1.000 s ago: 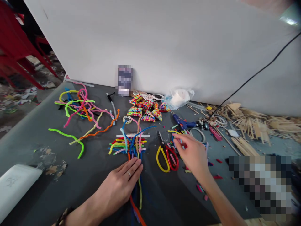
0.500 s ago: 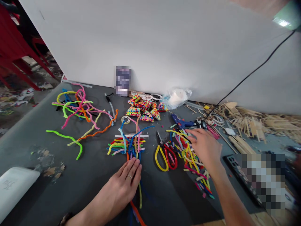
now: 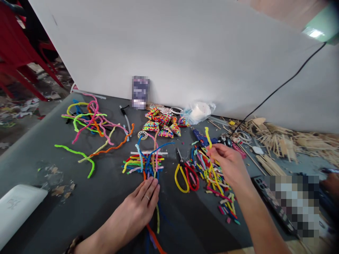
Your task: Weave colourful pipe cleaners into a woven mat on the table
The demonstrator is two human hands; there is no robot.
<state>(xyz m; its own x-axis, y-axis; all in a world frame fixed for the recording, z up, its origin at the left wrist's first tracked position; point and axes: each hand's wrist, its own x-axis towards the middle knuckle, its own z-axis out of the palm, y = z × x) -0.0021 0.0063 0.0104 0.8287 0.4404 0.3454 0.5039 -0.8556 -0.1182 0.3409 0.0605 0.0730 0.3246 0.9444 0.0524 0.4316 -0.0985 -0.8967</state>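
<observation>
My left hand lies flat, fingers together, on the lower strands of a woven lattice of coloured pipe cleaners on the dark table. My right hand pinches a yellow pipe cleaner piece, which stands up from the fingertips above a pile of short coloured pieces. Scissors with one yellow and one red handle lie between the hands, blades pointing away. A blue glue gun rests just behind the right hand, partly hidden by it.
Long pipe cleaners are tangled at the left. Colourful woven bows and a plastic bag sit at the back. Wooden sticks and a phone are at the right, a white device at the lower left.
My right hand has drawn back slightly from the pile and lifted the yellow piece, its fingers now pinched. My left hand stays on the strands. The view has shifted slightly.
</observation>
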